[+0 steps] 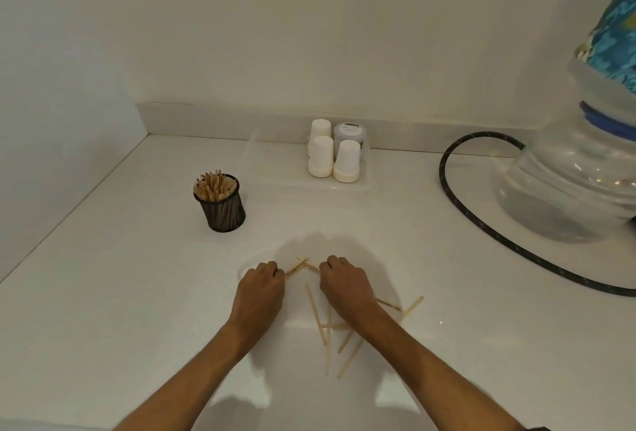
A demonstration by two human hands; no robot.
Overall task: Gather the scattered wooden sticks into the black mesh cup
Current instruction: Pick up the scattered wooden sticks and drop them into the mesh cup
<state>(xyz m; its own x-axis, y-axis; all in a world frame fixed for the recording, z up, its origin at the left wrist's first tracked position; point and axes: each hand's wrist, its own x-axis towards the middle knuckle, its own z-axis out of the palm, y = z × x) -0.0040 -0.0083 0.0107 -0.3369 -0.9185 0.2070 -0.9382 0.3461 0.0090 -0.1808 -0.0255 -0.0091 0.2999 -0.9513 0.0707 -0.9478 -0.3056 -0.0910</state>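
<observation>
At bench centre, both forearms reach forward with knuckles up. Left hand [262, 287]: grip curled, pinching wooden sticks [296, 268]. Right hand [346, 284]: grip curled on a stick end. Further sticks lie scattered beneath the right forearm. Black mesh cup [222, 205], holding sticks, stands well apart, far-left. White bench [103, 293] meets pale walls; paper cups [332, 157], black hose [481, 224], water jug [578, 169].

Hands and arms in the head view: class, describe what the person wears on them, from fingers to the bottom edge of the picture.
Both forearms are bare, with no sleeves showing up to the picture's bottom edge. The left hand and right hand wear no gloves, and no rings, watch or bracelet can be seen on the wrists. A small dark patch sits at the bottom edge beside the right arm; what it is cannot be told.
</observation>
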